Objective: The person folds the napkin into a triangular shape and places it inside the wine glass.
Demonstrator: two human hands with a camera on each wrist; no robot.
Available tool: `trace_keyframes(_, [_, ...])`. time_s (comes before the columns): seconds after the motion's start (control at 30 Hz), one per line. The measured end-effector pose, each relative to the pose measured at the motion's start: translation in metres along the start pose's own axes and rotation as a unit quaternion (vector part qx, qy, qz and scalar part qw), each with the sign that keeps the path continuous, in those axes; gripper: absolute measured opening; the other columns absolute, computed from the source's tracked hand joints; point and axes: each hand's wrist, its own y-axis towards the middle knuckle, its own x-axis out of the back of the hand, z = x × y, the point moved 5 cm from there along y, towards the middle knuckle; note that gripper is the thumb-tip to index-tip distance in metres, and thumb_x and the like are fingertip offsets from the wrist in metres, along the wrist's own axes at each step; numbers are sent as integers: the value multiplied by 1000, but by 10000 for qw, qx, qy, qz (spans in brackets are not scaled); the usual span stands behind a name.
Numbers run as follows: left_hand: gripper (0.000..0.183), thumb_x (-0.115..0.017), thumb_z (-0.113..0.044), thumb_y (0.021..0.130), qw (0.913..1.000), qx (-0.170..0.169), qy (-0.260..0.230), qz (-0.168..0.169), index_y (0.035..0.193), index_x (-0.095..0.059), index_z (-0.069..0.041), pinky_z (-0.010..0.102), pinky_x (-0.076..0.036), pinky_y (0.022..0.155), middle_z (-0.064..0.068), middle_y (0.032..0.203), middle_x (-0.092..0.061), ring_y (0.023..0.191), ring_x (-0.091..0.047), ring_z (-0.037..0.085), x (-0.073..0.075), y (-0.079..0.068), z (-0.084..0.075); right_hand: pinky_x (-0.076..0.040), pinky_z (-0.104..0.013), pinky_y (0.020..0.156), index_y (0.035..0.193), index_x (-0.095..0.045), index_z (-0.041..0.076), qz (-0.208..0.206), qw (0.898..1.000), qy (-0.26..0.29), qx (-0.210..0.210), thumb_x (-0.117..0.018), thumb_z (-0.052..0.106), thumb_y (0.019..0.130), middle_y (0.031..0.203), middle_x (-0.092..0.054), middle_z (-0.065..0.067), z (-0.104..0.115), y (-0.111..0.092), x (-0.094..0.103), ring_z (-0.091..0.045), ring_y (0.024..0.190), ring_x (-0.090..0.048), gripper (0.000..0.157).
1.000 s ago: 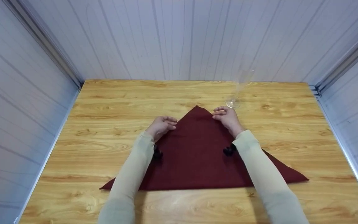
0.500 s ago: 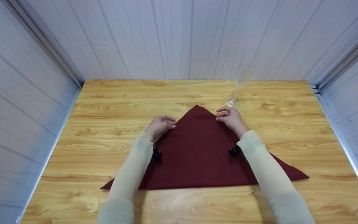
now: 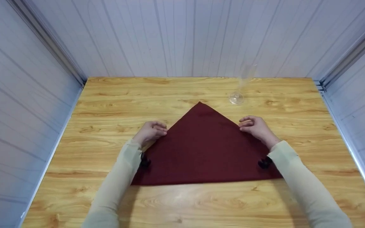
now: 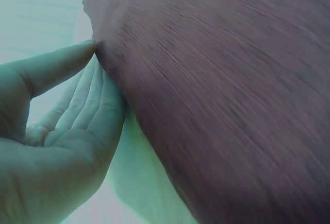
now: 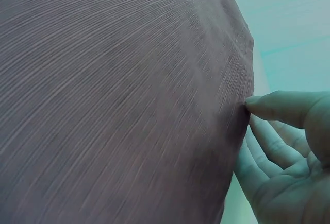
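A dark red cloth napkin [image 3: 201, 152] lies as a triangle on the wooden table, its peak pointing away from me. My left hand [image 3: 150, 131] is at its left slanting edge; in the left wrist view the thumb [image 4: 67, 62] touches the edge and the other fingers extend behind it, fairly straight. On the opposite slanting edge is my right hand [image 3: 258, 128]. Its thumb [image 5: 283, 105] meets the cloth's border in the right wrist view, the other fingers loosely bent beyond it. The sleeves cover the napkin's two lower corners.
A clear stemmed glass [image 3: 236, 97] stands behind the napkin, right of its peak. Pale panelled walls [image 3: 176, 38] enclose the back and both sides of the wooden table [image 3: 106, 104].
Both hands have moved apart and nearer to me along the slanting edges, the right one farther. The napkin keeps its triangle shape. My head view has shifted slightly.
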Motion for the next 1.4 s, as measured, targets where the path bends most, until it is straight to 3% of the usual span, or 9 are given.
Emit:
trace_keyframes(0.2, [35,-63,12,85,9999,11,89,-126,118,-54,9,26,-52,67,20,103,-66,83,-64,17,6,-8,2,-49,-20,74,119,-55,-9,-80,9994,-344,67,-64,-3,88,110,-64,-25,-11,-12,8,-21,96,-63,33])
trace_keyframes(0.53, [39,-61,14,85,9998,73,33,-208,123,-53,10,35,-52,85,24,110,-64,98,-64,27,11,-7,0,-48,-20,75,122,-55,-7,-175,9994,-293,-50,-66,3,89,112,-64,-24,-14,-15,9,-24,99,-63,36])
trace_keyframes(0.7, [39,-64,11,86,9994,-57,-4,-339,123,-52,9,35,-53,83,24,111,-62,101,-62,30,14,-11,2,-49,-18,77,123,-53,-11,-385,9992,67,107,-65,-2,89,115,-61,-28,-14,-21,14,-21,98,-63,37])
trace_keyframes(0.87, [33,-64,11,85,9957,-441,523,-621,116,-53,10,38,-53,75,25,106,-60,92,-60,32,14,-32,2,-51,-29,85,116,-57,-12,-793,9915,-761,690,-62,-1,90,111,-62,-27,-7,-46,19,-32,100,-62,29])
trace_keyframes(0.97, [27,-65,6,85,9780,-984,1642,-829,110,-57,10,40,-52,79,24,105,-60,92,-61,32,9,-49,-3,-49,-43,91,116,-58,-11,-798,9827,-1371,959,-61,0,90,112,-61,-26,-4,-68,16,-37,104,-59,29])
trace_keyframes(1.1, [31,-69,-8,87,9265,-1428,3395,-777,114,-60,6,45,-46,92,24,114,-60,105,-59,36,-10,-75,-6,-43,-52,96,121,-57,-9,-536,9699,-2065,1172,-62,4,91,118,-59,-26,-1,-96,5,-41,111,-55,34])
trace_keyframes(1.27, [56,-67,-27,91,8776,-1175,4646,-131,137,-49,-1,54,-31,105,30,141,-37,130,-35,45,-41,-107,7,-36,-55,101,130,-53,-6,-188,9464,-2932,1339,-66,15,90,130,-50,-27,-3,-119,-16,-43,121,-46,46])
trace_keyframes(1.33, [61,-64,-32,92,8653,-985,4916,4,142,-44,-4,60,-29,104,31,147,-26,134,-24,48,-51,-115,15,-36,-57,100,133,-51,-5,-88,9390,-3176,1314,-68,19,89,135,-44,-30,-6,-125,-23,-46,122,-43,53])
trace_keyframes(1.4, [64,-63,-36,93,8600,-770,5044,57,145,-40,-8,65,-27,102,30,151,-18,137,-15,50,-58,-120,22,-36,-57,100,136,-48,-5,-26,9352,-3326,1216,-68,22,89,139,-36,-33,-9,-129,-30,-49,124,-40,58])
